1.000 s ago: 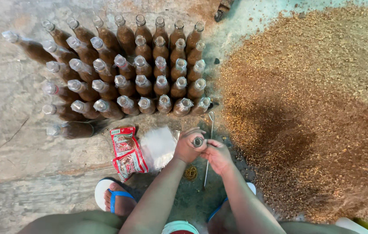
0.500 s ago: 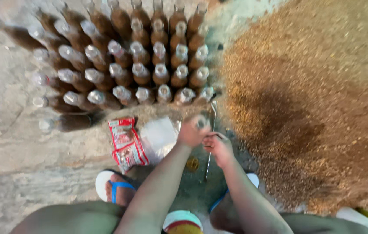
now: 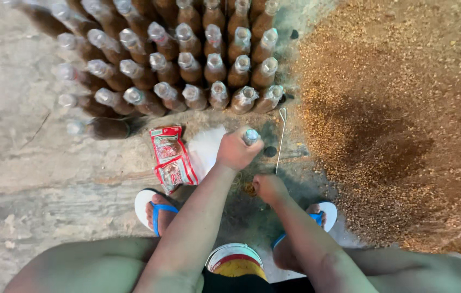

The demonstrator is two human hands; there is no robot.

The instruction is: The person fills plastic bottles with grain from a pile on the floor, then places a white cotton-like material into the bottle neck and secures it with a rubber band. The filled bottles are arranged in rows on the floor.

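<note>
Below the rows of brown-filled clear plastic bottles (image 3: pixel 187 59) standing on the grey concrete floor (image 3: pixel 40 163), the left hand (image 3: pixel 236 151) gripped the neck of one clear-capped brown bottle (image 3: pixel 250 136), upright just beside the front row. Nearer the body, the right hand (image 3: pixel 268 187) was clenched; what it held could not be told. A thin metal wire rod (image 3: pixel 280 138) lay beside them, red printed packets (image 3: pixel 172 157) to the left, and brown granular sawdust (image 3: pixel 404 108) to the right.
</note>
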